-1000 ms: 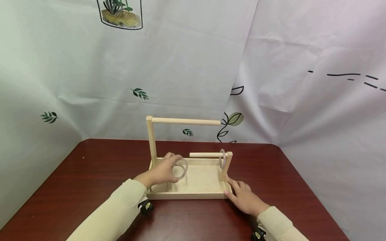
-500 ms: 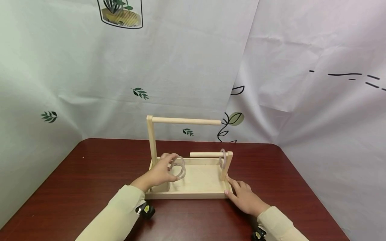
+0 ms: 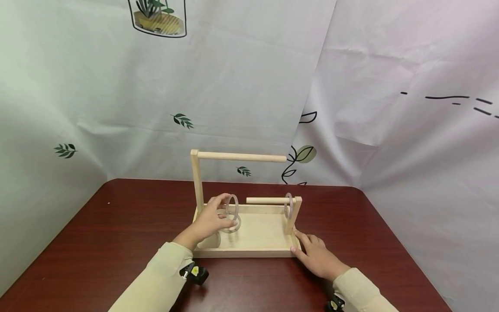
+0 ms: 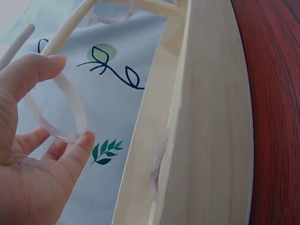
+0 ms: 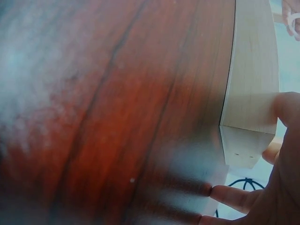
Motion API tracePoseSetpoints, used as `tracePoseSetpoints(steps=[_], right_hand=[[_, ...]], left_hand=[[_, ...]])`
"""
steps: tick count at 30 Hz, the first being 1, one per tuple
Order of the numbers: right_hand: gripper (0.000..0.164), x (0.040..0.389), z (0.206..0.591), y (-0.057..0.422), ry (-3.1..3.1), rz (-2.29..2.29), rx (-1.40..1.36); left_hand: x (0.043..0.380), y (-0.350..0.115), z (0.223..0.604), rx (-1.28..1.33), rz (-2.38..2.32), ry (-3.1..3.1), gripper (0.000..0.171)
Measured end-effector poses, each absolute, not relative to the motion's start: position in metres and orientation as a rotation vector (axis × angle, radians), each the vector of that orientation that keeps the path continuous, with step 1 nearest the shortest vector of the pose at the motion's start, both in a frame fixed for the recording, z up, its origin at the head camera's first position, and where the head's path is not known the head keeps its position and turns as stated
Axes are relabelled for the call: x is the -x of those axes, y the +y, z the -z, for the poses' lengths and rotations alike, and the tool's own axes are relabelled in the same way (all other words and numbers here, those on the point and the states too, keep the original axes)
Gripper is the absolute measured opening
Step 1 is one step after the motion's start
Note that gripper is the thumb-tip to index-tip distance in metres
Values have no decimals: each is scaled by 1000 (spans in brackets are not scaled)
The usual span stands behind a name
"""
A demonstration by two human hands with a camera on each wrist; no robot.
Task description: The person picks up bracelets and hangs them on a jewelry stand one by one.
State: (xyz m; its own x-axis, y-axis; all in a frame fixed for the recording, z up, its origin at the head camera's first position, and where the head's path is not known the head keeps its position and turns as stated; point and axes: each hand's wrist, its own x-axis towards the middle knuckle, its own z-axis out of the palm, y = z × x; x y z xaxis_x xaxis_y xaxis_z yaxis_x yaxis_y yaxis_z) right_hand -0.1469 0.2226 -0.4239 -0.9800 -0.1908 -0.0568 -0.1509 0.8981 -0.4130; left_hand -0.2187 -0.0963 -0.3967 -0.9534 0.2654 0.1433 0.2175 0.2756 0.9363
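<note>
My left hand [image 3: 210,221] pinches a pale translucent bangle [image 3: 237,207], upright, between thumb and fingers above the left half of a wooden tray stand [image 3: 241,254]. In the left wrist view, thumb and fingertips meet the bangle [image 4: 79,105] from opposite sides. A second bangle [image 3: 239,223] shows just below the hand, inside the tray. Another bangle [image 4: 158,168] leans by the front wall in the left wrist view. One more bangle [image 3: 291,204] hangs on the lower rod. My right hand [image 3: 316,256] rests against the stand's front right corner, its fingers extended.
From the left post [image 3: 197,182], a long upper rod [image 3: 241,157] reaches rightward. A shorter lower rod [image 3: 265,200] points left from the right post [image 3: 294,216]. The stand sits on a dark red wooden table [image 3: 136,216] before a printed white cloth [image 3: 249,86].
The bangle in my left hand has risen slightly and turned more edge-on, separating from the one beneath it. My right hand keeps its place at the stand's corner.
</note>
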Motion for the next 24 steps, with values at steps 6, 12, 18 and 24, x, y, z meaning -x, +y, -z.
tracePoseSetpoints(steps=[6,12,18,24], right_hand=[[60,147,424,222,2968,633,267],[61,148,426,223,2975,626,267],[60,148,428,225,2978,625,274],[60,148,427,224,2966,631,263]], left_hand=[[219,-89,394,-439,-1954,2342,78],[221,-81,392,-430,-1992,2288,81],[221,-72,390,-414,-2021,2226,79],[222,-63,389,-378,-2069,2165,76]])
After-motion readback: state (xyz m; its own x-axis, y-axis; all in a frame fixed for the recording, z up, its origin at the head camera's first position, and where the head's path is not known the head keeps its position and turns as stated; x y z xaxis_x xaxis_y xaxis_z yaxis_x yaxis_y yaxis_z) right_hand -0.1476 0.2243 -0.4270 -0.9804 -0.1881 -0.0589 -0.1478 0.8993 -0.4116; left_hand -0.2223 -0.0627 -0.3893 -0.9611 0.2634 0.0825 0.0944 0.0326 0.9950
